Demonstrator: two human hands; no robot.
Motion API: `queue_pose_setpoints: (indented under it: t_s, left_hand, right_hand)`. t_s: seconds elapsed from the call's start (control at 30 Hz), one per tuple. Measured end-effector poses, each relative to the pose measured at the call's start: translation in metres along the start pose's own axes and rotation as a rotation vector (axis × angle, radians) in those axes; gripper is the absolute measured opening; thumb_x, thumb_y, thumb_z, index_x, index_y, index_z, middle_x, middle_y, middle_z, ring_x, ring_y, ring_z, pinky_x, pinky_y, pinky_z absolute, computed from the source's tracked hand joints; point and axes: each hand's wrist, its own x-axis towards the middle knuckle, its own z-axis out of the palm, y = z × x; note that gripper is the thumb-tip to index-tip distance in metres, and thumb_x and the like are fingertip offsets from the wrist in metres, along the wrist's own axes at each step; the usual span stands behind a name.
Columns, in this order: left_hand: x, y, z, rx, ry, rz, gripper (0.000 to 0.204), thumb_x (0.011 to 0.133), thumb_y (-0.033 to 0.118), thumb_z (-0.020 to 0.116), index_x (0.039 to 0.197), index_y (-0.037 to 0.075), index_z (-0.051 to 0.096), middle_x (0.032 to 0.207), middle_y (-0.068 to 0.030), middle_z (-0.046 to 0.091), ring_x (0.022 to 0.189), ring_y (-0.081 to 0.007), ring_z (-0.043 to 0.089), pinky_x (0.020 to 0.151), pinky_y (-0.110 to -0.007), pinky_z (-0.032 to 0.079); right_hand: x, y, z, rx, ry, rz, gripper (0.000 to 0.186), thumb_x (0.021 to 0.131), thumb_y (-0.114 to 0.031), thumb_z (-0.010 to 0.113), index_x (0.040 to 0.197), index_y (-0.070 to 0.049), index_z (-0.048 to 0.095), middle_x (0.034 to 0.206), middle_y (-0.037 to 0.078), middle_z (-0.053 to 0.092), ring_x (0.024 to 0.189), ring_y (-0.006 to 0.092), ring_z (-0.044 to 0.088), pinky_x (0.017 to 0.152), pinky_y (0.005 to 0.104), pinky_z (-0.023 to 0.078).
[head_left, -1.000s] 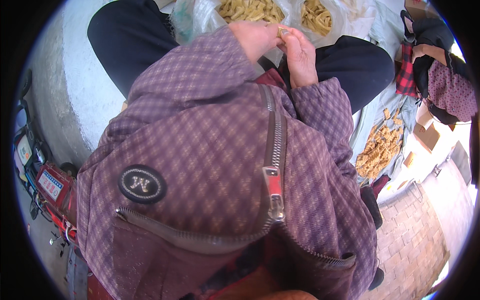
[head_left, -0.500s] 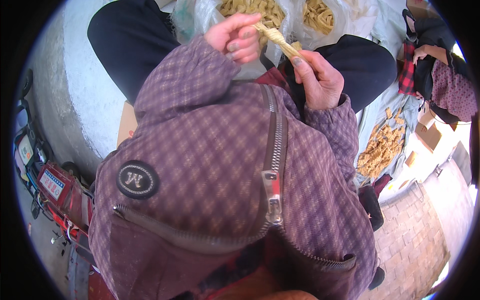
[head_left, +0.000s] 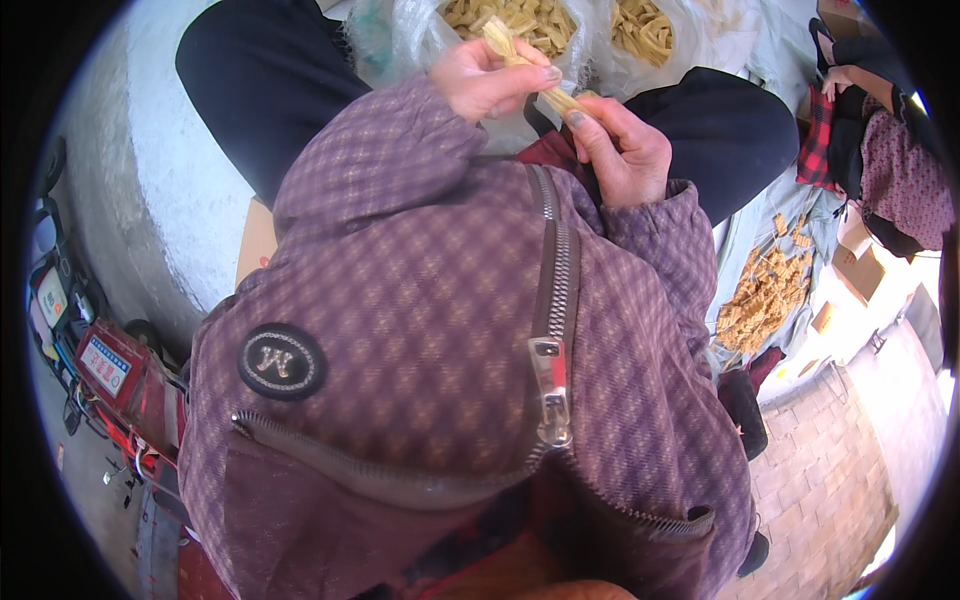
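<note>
Above my lap I hold a pale yellow, ribbon-like strip (head_left: 557, 99) stretched slantwise between both hands; its material is hard to make out. My left hand (head_left: 475, 85) pinches it near the upper end between thumb and fingers, and a short loose tip sticks up past them. The lower end sits between the thumb and forefinger of my right hand (head_left: 632, 152). Just beyond my hands, an open white plastic bag (head_left: 415, 35) contains many similar yellow strips (head_left: 535, 25). More yellow pieces (head_left: 642, 32) fill a second bag to its right.
Tan crinkled pieces (head_left: 765, 300) lie heaped on a plastic sheet to the right. Beyond sits another person (head_left: 905, 165), near an open cardboard box (head_left: 858, 272). My bent dark-trousered legs frame the bags. A red vehicle (head_left: 105, 365) stands at the far left.
My left hand has shifted slightly right and down along the strip, closer to my right hand. The strip's upper tip now pokes out above my left fingers; the twisted wrap seen earlier is less visible.
</note>
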Motion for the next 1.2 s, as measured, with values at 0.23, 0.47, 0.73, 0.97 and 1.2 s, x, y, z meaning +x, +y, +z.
queue_pose_setpoints:
  t_s: [0.23,0.47,0.73,0.97,1.2]
  left_hand:
    - [0.012,0.023,-0.006,-0.014,0.162,0.063,0.013,0.082,0.013,0.064,0.09,0.003,0.061,0.054,0.0039,0.047,0.039,-0.0021,0.034,0.041,-0.018,0.024]
    - [0.045,0.051,-0.073,-0.182,0.149,0.187,0.016,0.082,0.014,0.065,0.075,0.005,0.054,0.05,0.0039,0.042,0.035,-0.0039,0.033,0.035,-0.019,0.024]
    - [0.057,0.038,-0.089,-0.208,0.3,0.17,0.023,0.082,0.017,0.065,0.069,0.008,0.049,0.049,0.0042,0.04,0.036,-0.0039,0.033,0.034,-0.019,0.021]
    - [0.063,0.035,-0.098,-0.158,0.303,0.133,0.027,0.084,0.02,0.064,0.065,0.008,0.048,0.047,0.0034,0.039,0.036,-0.0047,0.032,0.033,-0.02,0.019]
    - [0.069,0.022,-0.107,-0.282,0.264,0.114,0.022,0.084,0.017,0.063,0.069,0.006,0.051,0.055,0.0017,0.046,0.041,-0.0047,0.039,0.036,-0.018,0.027]
  right_hand:
    - [0.021,-0.002,-0.003,0.058,-0.099,-0.016,0.015,0.09,-0.01,0.053,0.096,0.001,0.062,0.069,-0.001,0.056,0.057,0.0032,0.043,0.054,0.0175,0.036]
    - [0.062,-0.007,-0.039,0.341,-0.362,0.174,0.021,0.091,-0.015,0.052,0.101,0.001,0.061,0.073,0.002,0.059,0.045,0.0005,0.033,0.043,0.0149,0.027]
    - [0.046,-0.013,-0.05,0.314,-0.379,0.265,0.02,0.091,-0.014,0.05,0.095,0.001,0.063,0.062,0.003,0.058,0.036,0.0003,0.031,0.036,0.015,0.023]
    - [0.022,-0.012,-0.049,0.225,-0.391,0.347,0.016,0.087,-0.014,0.057,0.093,0.0,0.064,0.061,0.001,0.059,0.042,0.0006,0.037,0.039,0.0159,0.026]
    - [-0.003,-0.01,-0.058,0.175,-0.207,0.374,0.015,0.085,-0.015,0.061,0.089,-0.001,0.065,0.061,0.0,0.059,0.046,0.0021,0.045,0.04,0.0163,0.029]
